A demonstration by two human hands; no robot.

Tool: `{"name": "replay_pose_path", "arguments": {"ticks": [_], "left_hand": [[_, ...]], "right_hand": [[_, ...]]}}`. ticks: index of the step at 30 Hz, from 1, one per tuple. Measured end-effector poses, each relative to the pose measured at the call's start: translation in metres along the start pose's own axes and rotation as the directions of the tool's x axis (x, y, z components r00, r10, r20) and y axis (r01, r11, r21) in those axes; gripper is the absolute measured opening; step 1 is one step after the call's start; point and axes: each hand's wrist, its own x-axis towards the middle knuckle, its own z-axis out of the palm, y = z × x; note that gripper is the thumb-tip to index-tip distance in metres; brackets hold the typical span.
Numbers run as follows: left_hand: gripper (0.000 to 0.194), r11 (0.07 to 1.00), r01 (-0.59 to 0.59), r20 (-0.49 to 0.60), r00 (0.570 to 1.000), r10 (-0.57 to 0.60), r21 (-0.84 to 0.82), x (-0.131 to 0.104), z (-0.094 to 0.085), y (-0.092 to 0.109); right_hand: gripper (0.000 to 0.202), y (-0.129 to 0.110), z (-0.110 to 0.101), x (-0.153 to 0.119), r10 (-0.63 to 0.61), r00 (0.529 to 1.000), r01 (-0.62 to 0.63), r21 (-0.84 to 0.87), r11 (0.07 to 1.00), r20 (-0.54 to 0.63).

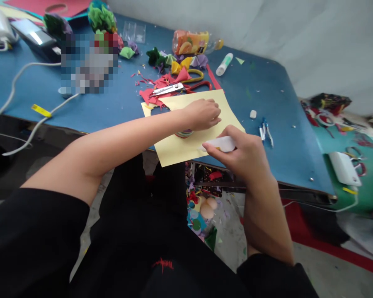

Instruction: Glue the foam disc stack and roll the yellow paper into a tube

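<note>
1. Paper, pale yellow point(189, 151), is spread beneath the left hand point(205, 114) and in front of the right hand point(245, 149); the near edge is left overhanging the worktop point(286, 157).
2. Left hand: palm down on the paper, fingers loosely curled; whether anything is gripped underneath cannot be told.
3. Right hand: closed around a white bottle point(225, 144), tip aimed left, low over the paper; contents not identifiable.
4. Striped round item point(184, 133) is partly hidden under the left forearm.
5. Red-handled scissors point(202, 86) are placed just beyond the left hand, among red scraps point(147, 96).
6. Risks, judged: a blot could be caused by too hard a squeeze; the overhang could be bent if pressed; the round item could be knocked by the forearm; the sheet could be shifted if left-hand pressure is eased.
</note>
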Motion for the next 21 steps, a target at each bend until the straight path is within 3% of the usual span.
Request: {"name": "replay_pose_path", "arguments": {"ticks": [5, 10, 13, 15, 17, 19, 21], "left_hand": [[0.033, 0.99, -0.032, -0.055, 0.998, 0.025, -0.137, -0.001, -0.009, -0.005], [0.029, 0.87, -0.008, -0.249, 0.96, -0.132, -0.493, 0.006, -0.031, -0.015], [0.033, 0.638, 0.071, -0.184, 0.928, -0.324, -0.766, 0.003, -0.046, -0.013], [0.048, 0.388, 0.1, -0.067, 0.916, -0.395, -0.916, -0.006, -0.056, -0.01], [0.07, 0.188, 0.05, -0.03, 0.915, -0.403, -0.981, -0.02, -0.066, -0.007], [0.082, 0.114, -0.047, -0.09, 0.909, -0.407, -0.992, -0.035, -0.075, -0.006], [0.079, 0.126, -0.103, -0.147, 0.901, -0.408, -0.987, -0.047, -0.082, -0.007]], "right_hand": [[0.041, 0.011, -0.017, -0.001, 0.057, 0.985, -0.056, -0.006, 0.998, 0.164], [0.037, 0.02, -0.026, -0.008, 0.113, 0.931, -0.089, -0.083, 0.993, 0.347], [0.035, 0.025, -0.022, -0.015, 0.081, 0.91, -0.042, -0.103, 0.994, 0.406], [0.036, 0.029, -0.018, -0.021, 0.058, 0.905, -0.006, -0.123, 0.992, 0.422], [0.035, 0.033, -0.013, -0.026, 0.029, 0.919, 0.023, -0.128, 0.991, 0.393], [0.035, 0.036, -0.008, -0.03, -0.011, 0.94, 0.051, -0.109, 0.993, 0.341], [0.036, 0.038, -0.004, -0.032, -0.046, 0.953, 0.077, -0.089, 0.993, 0.301]]}}
